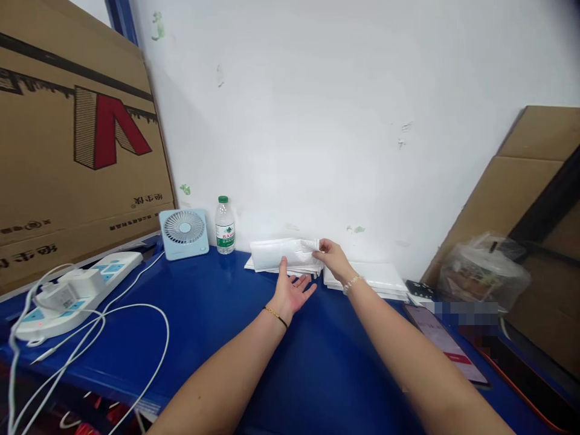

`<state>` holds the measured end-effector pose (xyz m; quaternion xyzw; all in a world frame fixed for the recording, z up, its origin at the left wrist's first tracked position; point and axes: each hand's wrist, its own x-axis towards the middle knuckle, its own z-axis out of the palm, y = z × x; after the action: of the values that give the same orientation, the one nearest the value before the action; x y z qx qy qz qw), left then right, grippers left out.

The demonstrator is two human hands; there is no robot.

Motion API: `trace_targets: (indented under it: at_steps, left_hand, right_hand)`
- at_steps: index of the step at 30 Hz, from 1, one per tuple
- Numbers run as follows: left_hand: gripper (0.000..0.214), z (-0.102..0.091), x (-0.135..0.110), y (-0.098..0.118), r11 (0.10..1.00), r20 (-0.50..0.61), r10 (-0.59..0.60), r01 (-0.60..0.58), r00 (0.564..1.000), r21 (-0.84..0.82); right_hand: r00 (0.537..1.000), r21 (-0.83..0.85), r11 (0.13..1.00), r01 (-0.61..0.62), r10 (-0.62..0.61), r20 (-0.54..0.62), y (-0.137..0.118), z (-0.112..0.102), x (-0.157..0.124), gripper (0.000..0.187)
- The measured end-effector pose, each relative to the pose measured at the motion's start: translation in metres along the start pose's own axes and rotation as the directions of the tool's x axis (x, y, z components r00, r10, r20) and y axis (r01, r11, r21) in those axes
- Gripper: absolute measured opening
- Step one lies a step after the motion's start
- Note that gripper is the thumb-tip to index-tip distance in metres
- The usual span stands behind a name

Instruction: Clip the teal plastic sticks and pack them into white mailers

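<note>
A stack of white plastic bags (278, 254) lies on the blue table (217, 326) against the white wall. My right hand (333, 257) pinches the right end of the topmost bag and lifts it slightly. My left hand (292, 290) lies palm up with its fingers spread just in front of the stack, its thumb touching the front edge of the bags. A second flat white stack (380, 277) lies to the right, behind my right wrist.
A small blue desk fan (183, 233) and a water bottle (225, 225) stand at the wall. A white power strip (77, 291) with chargers and cables lies at the left. A phone (446, 341), a clear bag (484, 269) and cardboard (67, 139) flank the sides.
</note>
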<state>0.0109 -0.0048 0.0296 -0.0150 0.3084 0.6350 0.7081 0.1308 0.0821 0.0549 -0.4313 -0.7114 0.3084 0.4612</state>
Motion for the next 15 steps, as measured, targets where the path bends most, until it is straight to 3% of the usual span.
trace_targets:
  at_steps: [3, 6, 9, 11, 12, 14, 15]
  left_hand:
    - [0.068, 0.003, -0.002, 0.006, 0.983, 0.081, 0.149, -0.139, 0.986, -0.119]
    - [0.054, 0.004, -0.003, 0.009, 0.956, 0.116, 0.224, -0.194, 0.968, -0.222]
    - [0.034, 0.006, -0.005, 0.01, 0.936, 0.081, 0.243, -0.212, 0.967, -0.281]
    - [0.023, 0.008, -0.008, 0.008, 0.923, 0.059, 0.277, -0.249, 0.959, -0.292]
    - [0.02, 0.01, -0.01, 0.007, 0.92, 0.049, 0.295, -0.27, 0.954, -0.284]
    - [0.016, 0.014, -0.015, 0.001, 0.912, 0.043, 0.347, -0.327, 0.937, -0.247]
    - [0.015, 0.016, -0.018, -0.003, 0.902, 0.053, 0.389, -0.369, 0.92, -0.222]
  right_hand:
    - [0.938, 0.028, 0.947, 0.319, -0.32, 0.132, -0.019, -0.016, -0.033, 0.007]
    - [0.858, -0.179, 0.843, 0.508, -0.478, 0.189, -0.029, -0.03, -0.069, 0.019]
    - [0.802, -0.309, 0.74, 0.597, -0.546, 0.242, -0.021, -0.04, -0.097, 0.018]
    - [0.819, -0.277, 0.773, 0.571, -0.513, 0.258, -0.01, -0.042, -0.111, 0.015]
    - [0.854, -0.221, 0.829, 0.514, -0.47, 0.225, -0.004, -0.042, -0.117, 0.012]
    - [0.957, 0.017, 0.958, 0.287, -0.287, 0.041, 0.005, -0.037, -0.127, 0.013]
    - [0.99, 0.21, 0.969, 0.132, -0.119, -0.074, 0.007, -0.032, -0.131, 0.015]
